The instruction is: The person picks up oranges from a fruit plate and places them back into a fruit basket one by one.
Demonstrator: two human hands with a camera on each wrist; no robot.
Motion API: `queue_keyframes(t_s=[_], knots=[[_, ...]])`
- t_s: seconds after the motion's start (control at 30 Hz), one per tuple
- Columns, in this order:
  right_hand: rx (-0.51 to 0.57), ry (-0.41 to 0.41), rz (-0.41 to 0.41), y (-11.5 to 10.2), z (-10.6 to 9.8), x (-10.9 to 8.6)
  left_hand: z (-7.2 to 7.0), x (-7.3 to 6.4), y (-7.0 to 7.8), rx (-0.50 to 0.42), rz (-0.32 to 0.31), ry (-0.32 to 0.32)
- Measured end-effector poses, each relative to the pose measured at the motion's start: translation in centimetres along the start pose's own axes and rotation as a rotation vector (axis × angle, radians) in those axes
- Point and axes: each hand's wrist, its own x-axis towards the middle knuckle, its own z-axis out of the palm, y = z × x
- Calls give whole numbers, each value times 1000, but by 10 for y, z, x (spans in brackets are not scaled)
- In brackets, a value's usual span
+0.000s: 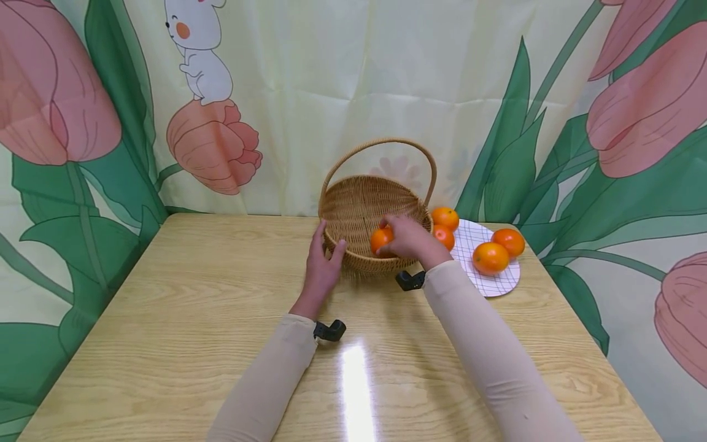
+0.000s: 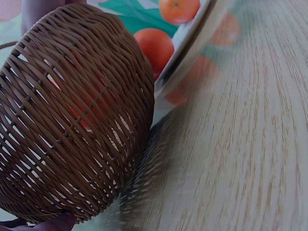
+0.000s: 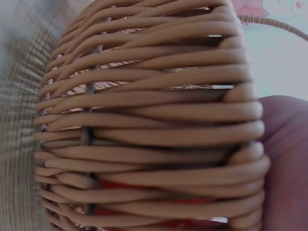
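Note:
A wicker basket [image 1: 364, 202] with a tall arched handle stands at the back middle of the table. Over its front right rim reaches my right hand [image 1: 410, 238], gripping an orange [image 1: 381, 240] inside the basket. My left hand [image 1: 322, 270] touches the basket's front left side, its thumb and fingers spread and fairly straight. In the left wrist view, a bit of that hand [image 2: 55, 224] shows low against the weave. Through the weave in the right wrist view, red-orange patches show, and part of my right hand [image 3: 288, 159] lies beyond the rim.
Right of the basket lies a round white plate [image 1: 499, 286] with a grid pattern. Several more oranges [image 1: 490, 258] are on or beside it, two close against the basket. A printed curtain [image 1: 309, 110] hangs behind the wooden table [image 1: 221, 276].

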Motion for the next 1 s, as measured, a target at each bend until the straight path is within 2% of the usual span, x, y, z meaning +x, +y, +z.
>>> queue_keyframes(t_s=[0.2,0.37,0.7,1.0], knots=[[-49,-95,6,-3,-2,4,0,0,0,7,10,5],[-74,-139,20,-4,-2,5,1,0,0,5,15,13],[-95,-168,1,-7,-2,6,0,-2,1,1,12,12],[-77,-168,-25,-7,-11,-1,0,-3,3,1,1,15]])
